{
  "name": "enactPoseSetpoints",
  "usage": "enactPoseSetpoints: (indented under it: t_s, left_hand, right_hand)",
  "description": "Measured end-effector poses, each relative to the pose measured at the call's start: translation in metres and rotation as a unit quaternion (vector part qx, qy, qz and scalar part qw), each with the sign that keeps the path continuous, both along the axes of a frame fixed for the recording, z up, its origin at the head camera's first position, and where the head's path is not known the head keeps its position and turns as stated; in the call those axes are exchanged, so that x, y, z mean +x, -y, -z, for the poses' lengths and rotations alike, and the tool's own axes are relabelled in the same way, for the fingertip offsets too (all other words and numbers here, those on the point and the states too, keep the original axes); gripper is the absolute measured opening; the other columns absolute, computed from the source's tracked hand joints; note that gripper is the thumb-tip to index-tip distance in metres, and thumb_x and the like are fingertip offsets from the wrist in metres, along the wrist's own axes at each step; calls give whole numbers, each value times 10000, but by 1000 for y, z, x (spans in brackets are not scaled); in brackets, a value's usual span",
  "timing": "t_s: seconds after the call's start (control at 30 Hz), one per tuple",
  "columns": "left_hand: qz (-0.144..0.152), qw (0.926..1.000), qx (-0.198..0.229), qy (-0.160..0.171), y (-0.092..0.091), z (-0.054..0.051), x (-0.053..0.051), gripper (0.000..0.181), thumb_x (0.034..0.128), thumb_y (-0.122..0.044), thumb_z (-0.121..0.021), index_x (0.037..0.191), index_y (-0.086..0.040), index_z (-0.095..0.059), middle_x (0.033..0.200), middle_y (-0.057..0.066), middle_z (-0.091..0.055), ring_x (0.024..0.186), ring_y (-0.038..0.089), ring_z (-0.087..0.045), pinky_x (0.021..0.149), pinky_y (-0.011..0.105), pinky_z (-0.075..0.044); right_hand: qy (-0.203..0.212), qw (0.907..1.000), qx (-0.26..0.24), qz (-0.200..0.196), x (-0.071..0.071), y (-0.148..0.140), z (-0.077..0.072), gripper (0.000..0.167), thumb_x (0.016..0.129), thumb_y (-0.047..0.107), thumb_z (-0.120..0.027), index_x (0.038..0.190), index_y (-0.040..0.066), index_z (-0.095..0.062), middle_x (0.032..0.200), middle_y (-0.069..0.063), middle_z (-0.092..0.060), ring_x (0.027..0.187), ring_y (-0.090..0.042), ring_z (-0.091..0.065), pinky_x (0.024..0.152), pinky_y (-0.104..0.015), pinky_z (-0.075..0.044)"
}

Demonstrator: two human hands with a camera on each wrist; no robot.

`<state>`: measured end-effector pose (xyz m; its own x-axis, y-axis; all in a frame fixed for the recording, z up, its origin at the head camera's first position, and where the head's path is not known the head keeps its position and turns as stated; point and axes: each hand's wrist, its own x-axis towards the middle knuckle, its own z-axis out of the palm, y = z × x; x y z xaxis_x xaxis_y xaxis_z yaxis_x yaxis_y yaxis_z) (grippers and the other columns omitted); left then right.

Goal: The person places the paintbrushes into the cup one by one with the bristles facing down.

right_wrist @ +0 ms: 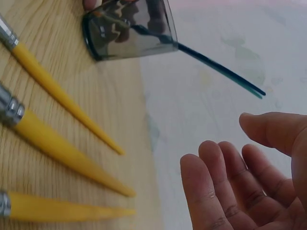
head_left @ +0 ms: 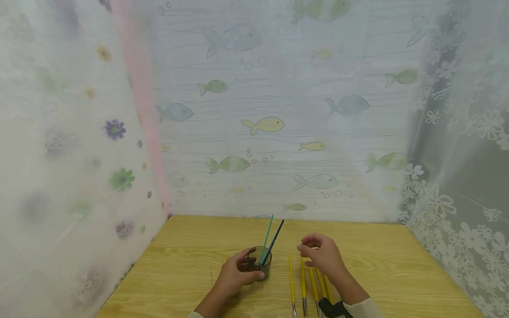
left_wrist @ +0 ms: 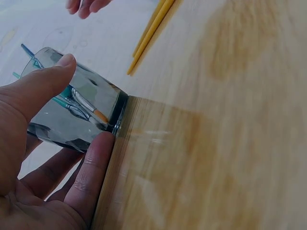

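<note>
A fish-printed sheet [head_left: 262, 88] hangs behind a wood-grained table [head_left: 179, 269]. Both forearms reach in from the near edge. The left hand [head_left: 234, 274] is wrapped round a smoky glass [head_left: 264, 270], thumb laid along the near side, fingers bent about the other. The right hand [head_left: 325, 257] is raised above the far ends of some yellow brushes [head_left: 313, 285], fingers gently bent, gripping nothing. In the head view its thumb and forefinger seem nearly to meet; the right wrist view shows a clear gap between them.

The glass is upright, left of the yellow brushes. The head view counts five of these, side by side on the wood with metal ends towards the person. A green brush [head_left: 268, 234] and a dark blue brush [head_left: 275, 238] lean inside the glass, handles rising past its rim. Only the left wrist view makes plain their metal collars and an orange bristle tip [left_wrist: 100, 115] near the bottom.
</note>
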<state>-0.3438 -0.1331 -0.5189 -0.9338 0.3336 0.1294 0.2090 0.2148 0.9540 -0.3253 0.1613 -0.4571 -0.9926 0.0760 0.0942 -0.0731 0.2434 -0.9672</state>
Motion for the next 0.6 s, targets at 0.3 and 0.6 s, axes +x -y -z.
enactPoseSetpoints:
  t_s: [0.3, 0.6]
  left_hand:
    - [-82, 9999, -93, 66, 0, 0, -1, 842, 811, -344, -910, 1540, -200, -513, 1372, 162, -643, 1255, 386, -638, 858, 406, -641]
    - [-77, 9999, -80, 62, 0, -1, -1, 831, 806, -358, -913, 1528, -216, -527, 1365, 158, -650, 1237, 373, -649, 869, 416, -636]
  right_hand:
    - [240, 9995, 176, 125, 8, -26, 4, 258, 940, 169, -785, 1141, 35, -692, 1077, -106, -718, 952, -304, -741, 702, -419, -656]
    - [377, 9978, 490, 246, 15, -48, 9, 373, 927, 213, -802, 1198, -3, -664, 1113, -117, -700, 943, -259, -723, 712, -415, -653]
